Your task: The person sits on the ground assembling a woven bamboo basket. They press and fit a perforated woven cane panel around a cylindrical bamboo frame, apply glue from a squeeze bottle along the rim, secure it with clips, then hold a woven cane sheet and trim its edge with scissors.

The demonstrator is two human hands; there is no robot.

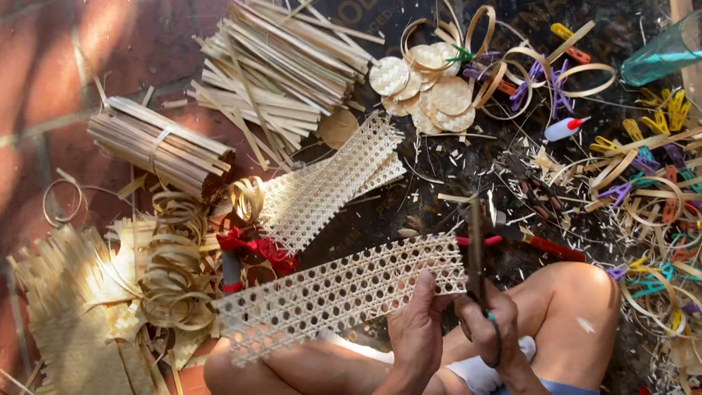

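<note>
1. The floor [88, 44] beyond my hands is brick on the far left and dark under the mess ahead.
2. Far ahead and left of my hands lie loose splints [285, 58] and a tied bundle [157, 150].
3. Left of my left hand, a woven mat [66, 314] lies flat with coils [172, 271] on it.
4. The mesh strip [336, 292] runs from my left hand out to the left, over my knee. I judge it woven through, with its right end at the blades and not yet trimmed.
5. A second mesh piece [329, 179] lies just ahead of it, untouched.
6. Woven discs [431, 91] and hoops [512, 73] sit far ahead; these look finished, though not joined to any mesh.
7. My left hand [417, 329] pinches the strip's right end, thumb on top.
8. My right hand [486, 325] is clenched on scissors [477, 249], blades pointing away, just beside the strip's end.
9. Red-handled pliers [241, 256] lie left of the strip.
10. Clips [658, 117] are scattered well to the right.
11. A glue bottle [564, 129] lies ahead on the right.
</note>
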